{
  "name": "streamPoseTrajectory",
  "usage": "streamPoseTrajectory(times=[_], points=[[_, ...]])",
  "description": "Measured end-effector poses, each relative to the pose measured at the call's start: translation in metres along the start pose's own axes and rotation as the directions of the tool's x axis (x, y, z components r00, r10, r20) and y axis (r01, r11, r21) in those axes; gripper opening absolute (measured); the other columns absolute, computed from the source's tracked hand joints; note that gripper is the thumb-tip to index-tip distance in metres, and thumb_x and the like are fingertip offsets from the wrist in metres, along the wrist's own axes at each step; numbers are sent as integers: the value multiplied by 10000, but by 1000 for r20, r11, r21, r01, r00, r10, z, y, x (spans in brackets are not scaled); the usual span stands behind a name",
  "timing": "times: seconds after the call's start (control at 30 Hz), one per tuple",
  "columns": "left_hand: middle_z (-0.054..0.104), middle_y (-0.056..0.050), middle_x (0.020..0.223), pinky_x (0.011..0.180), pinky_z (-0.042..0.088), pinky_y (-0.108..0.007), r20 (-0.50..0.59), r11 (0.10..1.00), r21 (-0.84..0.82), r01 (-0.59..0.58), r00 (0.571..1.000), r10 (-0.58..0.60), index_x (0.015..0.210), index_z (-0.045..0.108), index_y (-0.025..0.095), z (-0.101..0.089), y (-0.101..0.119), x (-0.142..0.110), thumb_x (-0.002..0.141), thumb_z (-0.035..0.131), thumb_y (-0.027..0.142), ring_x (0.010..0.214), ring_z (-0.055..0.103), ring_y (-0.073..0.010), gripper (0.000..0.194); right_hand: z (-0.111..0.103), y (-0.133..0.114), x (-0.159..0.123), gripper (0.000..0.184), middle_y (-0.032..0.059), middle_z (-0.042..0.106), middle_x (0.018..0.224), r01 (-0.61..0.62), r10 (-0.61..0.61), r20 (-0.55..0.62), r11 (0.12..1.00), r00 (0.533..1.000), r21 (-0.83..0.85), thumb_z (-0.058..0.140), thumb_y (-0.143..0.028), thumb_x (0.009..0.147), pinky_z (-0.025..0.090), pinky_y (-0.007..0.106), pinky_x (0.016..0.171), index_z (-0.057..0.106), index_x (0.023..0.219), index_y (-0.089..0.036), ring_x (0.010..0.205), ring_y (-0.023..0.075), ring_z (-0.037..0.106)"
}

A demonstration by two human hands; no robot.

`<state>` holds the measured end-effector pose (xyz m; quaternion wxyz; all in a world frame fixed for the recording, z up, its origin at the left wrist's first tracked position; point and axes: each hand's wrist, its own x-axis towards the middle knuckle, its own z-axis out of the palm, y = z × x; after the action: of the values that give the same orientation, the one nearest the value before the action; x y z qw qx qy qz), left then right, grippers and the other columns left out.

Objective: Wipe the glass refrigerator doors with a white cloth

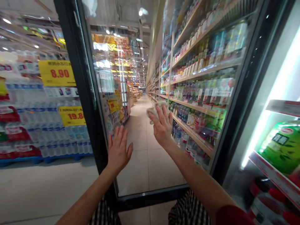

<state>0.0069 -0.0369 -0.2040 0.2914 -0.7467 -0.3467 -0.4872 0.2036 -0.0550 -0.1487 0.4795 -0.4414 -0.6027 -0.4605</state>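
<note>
An open glass fridge door (131, 93) with a black frame stands in front of me. My left hand (118, 151) lies flat against the glass near the door's left frame, fingers stretched upward. My right hand (161, 123) presses a pale cloth (154, 109) onto the glass higher up, fingers spread over it. Through the glass I see the shop aisle and reflected drink shelves.
The fridge interior at right has lit shelves with green packs (282, 147) and red-capped bottles (264, 203). Stacked water bottles on pallets with yellow price signs (56, 72) stand at left. A tiled aisle floor (47, 187) runs ahead.
</note>
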Motion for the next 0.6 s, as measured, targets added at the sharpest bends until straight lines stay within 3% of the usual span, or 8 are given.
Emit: streamPoseTrajectory(times=[0.07, 0.13, 0.2, 0.27, 0.33, 0.43, 0.5, 0.6], points=[[235, -133, 1441, 1065, 173, -495, 2, 1000, 9, -8, 1000, 8, 1401, 131, 186, -1, 0, 0, 828, 465, 232, 1340, 187, -252, 666, 0, -8, -25, 410, -18, 449, 1345, 147, -150, 74, 988, 986, 51, 444, -180, 843, 154, 440, 1101, 480, 1217, -344, 1345, 183, 209], [248, -136, 1435, 1066, 177, -488, 4, 1000, 13, -11, 1000, 11, 1400, 140, 184, -2, -3, -1, 828, 462, 227, 1336, 201, -249, 658, 2, -15, -50, 391, -38, 458, 1339, 328, -340, 130, 938, 931, 109, 460, -204, 843, 122, 429, 1113, 490, 1203, -353, 1339, 173, 222], [254, -139, 1433, 1067, 174, -483, -3, 1000, 12, -8, 1000, 8, 1399, 148, 182, -3, -8, -1, 829, 460, 228, 1334, 208, -248, 651, 4, -18, -53, 389, -50, 453, 1342, 413, -428, 162, 903, 889, 117, 451, -213, 850, 87, 422, 1121, 481, 1210, -358, 1339, 163, 221], [245, -134, 1438, 1069, 167, -483, -24, 1000, 5, 8, 1000, -8, 1398, 150, 187, -3, -14, 0, 828, 463, 238, 1337, 200, -248, 653, 6, -17, -28, 392, -46, 452, 1342, 360, -367, 137, 930, 920, 71, 431, -211, 860, 80, 424, 1121, 469, 1221, -358, 1345, 159, 204], [231, -129, 1444, 1070, 165, -486, -50, 1000, -5, 27, 998, -28, 1398, 148, 192, -4, -18, 3, 821, 479, 252, 1340, 187, -252, 668, 8, -15, 6, 385, -25, 452, 1343, 194, -194, 19, 981, 981, 20, 413, -200, 864, 110, 440, 1112, 478, 1215, -346, 1354, 164, 178], [221, -123, 1449, 1070, 186, -477, -66, 999, -32, 40, 997, -42, 1398, 150, 200, -7, -22, 7, 809, 503, 251, 1342, 176, -255, 689, 10, -18, 23, 400, 0, 424, 1365, 78, -78, -1, 997, 997, 1, 410, -192, 862, 148, 455, 1099, 464, 1237, -323, 1355, 188, 175], [213, -117, 1453, 1065, 212, -470, -77, 998, -62, 16, 997, -21, 1398, 148, 207, -9, -25, 7, 805, 505, 236, 1342, 178, -257, 692, 10, -25, 2, 394, -12, 430, 1362, 206, -208, 59, 978, 976, 37, 427, -200, 856, 159, 444, 1101, 474, 1229, -321, 1350, 197, 191], [199, -114, 1458, 1054, 246, -472, -93, 996, -90, -25, 995, 17, 1400, 134, 211, -10, -28, 5, 803, 501, 218, 1336, 196, -262, 700, 11, -33, -33, 389, -43, 400, 1382, 489, -503, 143, 863, 852, 123, 445, -219, 849, 120, 436, 1116, 476, 1221, -330, 1342, 187, 215]])
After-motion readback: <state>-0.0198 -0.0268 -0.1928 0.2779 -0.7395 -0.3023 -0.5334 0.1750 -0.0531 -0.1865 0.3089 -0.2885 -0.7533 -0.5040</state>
